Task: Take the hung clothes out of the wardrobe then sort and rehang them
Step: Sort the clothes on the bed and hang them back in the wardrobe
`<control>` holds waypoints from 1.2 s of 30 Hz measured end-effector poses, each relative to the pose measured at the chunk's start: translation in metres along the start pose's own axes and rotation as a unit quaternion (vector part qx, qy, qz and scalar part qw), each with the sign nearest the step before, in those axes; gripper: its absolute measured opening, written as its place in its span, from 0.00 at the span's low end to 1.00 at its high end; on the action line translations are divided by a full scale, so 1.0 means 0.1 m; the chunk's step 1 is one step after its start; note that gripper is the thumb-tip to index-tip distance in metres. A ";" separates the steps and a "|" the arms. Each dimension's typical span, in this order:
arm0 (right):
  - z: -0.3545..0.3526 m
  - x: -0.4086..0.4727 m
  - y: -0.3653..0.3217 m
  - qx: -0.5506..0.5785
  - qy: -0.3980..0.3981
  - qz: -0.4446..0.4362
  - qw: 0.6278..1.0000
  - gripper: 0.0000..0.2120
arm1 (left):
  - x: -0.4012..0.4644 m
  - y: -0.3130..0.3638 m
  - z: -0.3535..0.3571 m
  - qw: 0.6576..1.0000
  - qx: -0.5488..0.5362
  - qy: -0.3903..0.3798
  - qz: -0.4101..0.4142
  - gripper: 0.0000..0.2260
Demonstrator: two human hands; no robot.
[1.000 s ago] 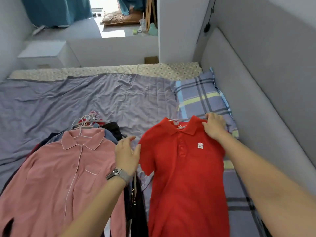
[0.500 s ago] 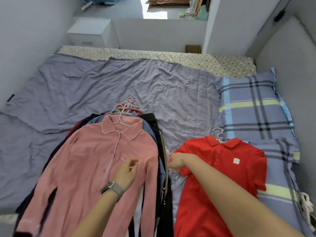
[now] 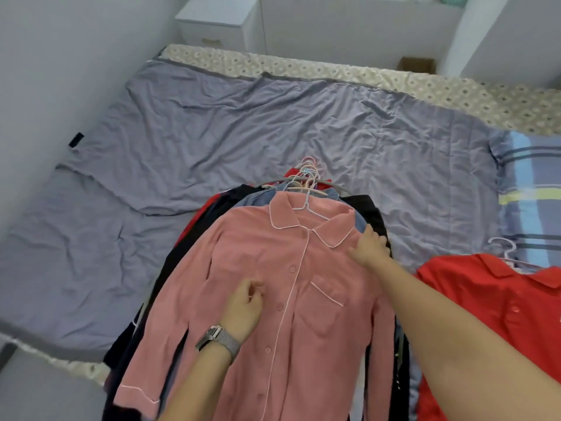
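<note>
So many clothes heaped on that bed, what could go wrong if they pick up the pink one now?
The pink shirt tops a pile of garments whose hanger hooks bunch together, so its hanger might snag a neighbour and drag it along. The right hand seems to grip only the shoulder, so the shirt might slide off its hanger. The red polo lies close by; piles could mix.

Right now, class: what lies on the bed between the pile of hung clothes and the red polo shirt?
In the head view, only a narrow strip of grey sheet, crossed by the right forearm.
</note>
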State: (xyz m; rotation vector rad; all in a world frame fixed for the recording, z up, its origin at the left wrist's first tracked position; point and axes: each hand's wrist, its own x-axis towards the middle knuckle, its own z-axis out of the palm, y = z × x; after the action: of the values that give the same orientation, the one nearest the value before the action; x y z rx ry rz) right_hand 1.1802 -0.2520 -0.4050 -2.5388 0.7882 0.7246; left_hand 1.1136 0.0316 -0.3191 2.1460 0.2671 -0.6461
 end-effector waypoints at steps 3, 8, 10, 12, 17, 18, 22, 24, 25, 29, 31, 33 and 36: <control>0.23 0.11 -0.05 -0.001 0.009 0.033 0.999 0.37 | 0.04 -0.18 -0.10 1.000 -0.004 -0.011 0.011 0.09; 0.44 -0.07 -0.20 0.108 -0.052 -0.034 0.992 0.22 | 0.04 -0.33 -0.20 1.000 0.000 -0.011 0.002 0.11; 0.44 -0.25 -0.27 0.156 0.006 -0.021 0.987 0.20 | 0.02 -0.29 -0.22 1.000 0.005 -0.009 0.012 0.11; 0.35 -0.50 -0.32 0.173 0.074 -0.020 0.982 0.19 | 0.00 -0.22 -0.24 0.999 0.006 0.017 0.043 0.10; -0.06 -1.26 -0.18 0.156 0.146 -0.142 0.966 0.28 | -0.09 0.16 -0.38 0.967 0.056 0.149 0.198 0.16; -0.14 -1.38 -0.05 0.160 0.145 -0.163 0.963 0.28 | -0.11 0.25 -0.41 0.951 0.103 0.173 0.234 0.20; -0.50 -1.89 0.62 0.233 0.147 -0.216 0.937 0.33 | -0.32 0.55 -0.40 0.906 0.300 0.167 0.248 0.25; -0.65 -2.08 1.02 0.254 0.144 -0.210 0.933 0.39 | -0.49 0.66 -0.28 0.910 0.315 0.094 0.254 0.25; -0.72 -2.15 1.22 0.253 0.144 -0.206 0.934 0.42 | -0.60 0.71 -0.18 0.910 0.305 0.072 0.271 0.23; -1.06 -2.46 1.93 0.235 0.192 -0.206 0.930 0.36 | -1.08 0.96 0.33 0.919 0.218 0.067 0.323 0.08; -1.21 -2.62 2.21 0.241 0.197 -0.208 0.927 0.36 | -1.37 1.10 0.60 0.912 0.208 0.109 0.336 0.09; -1.30 -2.76 2.48 0.245 0.204 -0.212 0.924 0.35 | -1.63 1.23 0.84 0.900 0.224 0.154 0.342 0.15; -1.44 -2.97 2.81 0.255 0.219 -0.214 0.917 0.33 | -1.91 1.36 1.09 0.893 0.220 0.164 0.357 0.16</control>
State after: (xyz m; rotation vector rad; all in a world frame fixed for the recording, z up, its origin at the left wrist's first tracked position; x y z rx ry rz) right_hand 0.8510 -0.4171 -0.1770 -2.2691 0.4344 -0.1868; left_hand 0.9691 -0.1308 -0.1787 2.5419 -0.5333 0.1055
